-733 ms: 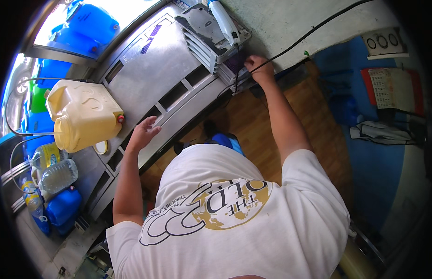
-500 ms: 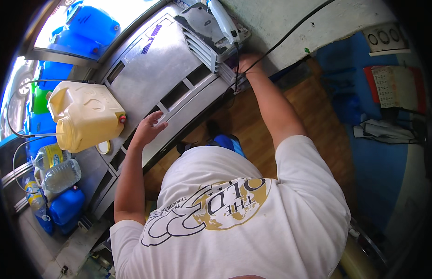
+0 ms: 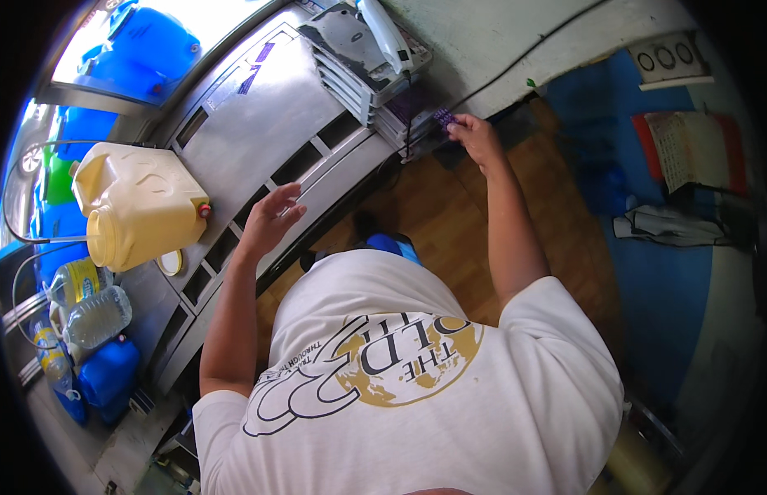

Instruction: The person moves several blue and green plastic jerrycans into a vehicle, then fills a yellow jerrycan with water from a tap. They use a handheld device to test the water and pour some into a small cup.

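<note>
Pinched in the fingers of my right hand [image 3: 481, 142] is a small purple sheet with a pale pattern [image 3: 445, 119]; its exact kind is too small to tell. That hand is just off the near right end of a stack of grey trays [image 3: 359, 70]. My left hand [image 3: 270, 219] hovers over the front edge of the metal counter [image 3: 260, 111], empty, its fingers apart and slightly curled. Left of it, a cream jug [image 3: 148, 198] with a wide open mouth and a red tap lies on the counter, a thin hose running into its mouth.
A white handheld device [image 3: 385, 37] with a cable lies on the tray stack. A round lid [image 3: 170, 262], clear plastic bottles [image 3: 97, 318] and a blue container [image 3: 110, 371] are near the jug. Blue jugs [image 3: 144, 54] stand behind the window. A black cable [image 3: 515, 62] crosses the wall.
My right hand has come out from beside the tray stack, moving right and nearer, with the purple sheet now showing in its fingers. My left hand stays over the counter edge, slightly raised.
</note>
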### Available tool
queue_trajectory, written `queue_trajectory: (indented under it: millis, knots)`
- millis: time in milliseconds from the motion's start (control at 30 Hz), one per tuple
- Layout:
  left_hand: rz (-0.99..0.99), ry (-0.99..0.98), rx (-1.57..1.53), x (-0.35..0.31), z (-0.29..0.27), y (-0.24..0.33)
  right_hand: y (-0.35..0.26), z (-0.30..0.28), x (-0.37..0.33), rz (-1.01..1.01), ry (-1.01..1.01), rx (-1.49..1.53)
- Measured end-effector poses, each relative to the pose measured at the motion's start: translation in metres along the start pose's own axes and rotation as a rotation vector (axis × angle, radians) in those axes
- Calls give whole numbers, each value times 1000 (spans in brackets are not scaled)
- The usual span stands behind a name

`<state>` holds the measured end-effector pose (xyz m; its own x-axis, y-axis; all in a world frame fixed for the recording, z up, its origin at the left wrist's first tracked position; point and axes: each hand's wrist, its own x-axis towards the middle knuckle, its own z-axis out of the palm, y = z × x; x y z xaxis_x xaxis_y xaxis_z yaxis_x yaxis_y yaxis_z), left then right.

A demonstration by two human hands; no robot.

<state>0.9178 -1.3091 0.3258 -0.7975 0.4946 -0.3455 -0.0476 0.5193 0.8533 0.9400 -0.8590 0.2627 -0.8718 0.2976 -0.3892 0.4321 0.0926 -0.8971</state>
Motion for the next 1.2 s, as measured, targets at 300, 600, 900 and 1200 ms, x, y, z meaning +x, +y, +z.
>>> queue_trajectory:
  millis: [300, 600, 900, 1200]
  knots:
    - [797, 25, 490, 44, 61, 135, -41, 27, -87, 19, -687, 617]
    - [462, 28, 284, 36, 57, 72, -3, 45, -82, 162, -448, 319]
    - [-339, 411, 289, -116, -19, -200, 32, 58, 65, 31, -245, -59]
    - [-894, 680, -373, -310, 28, -293, 42, 71, 105, -280, 91, -1010]
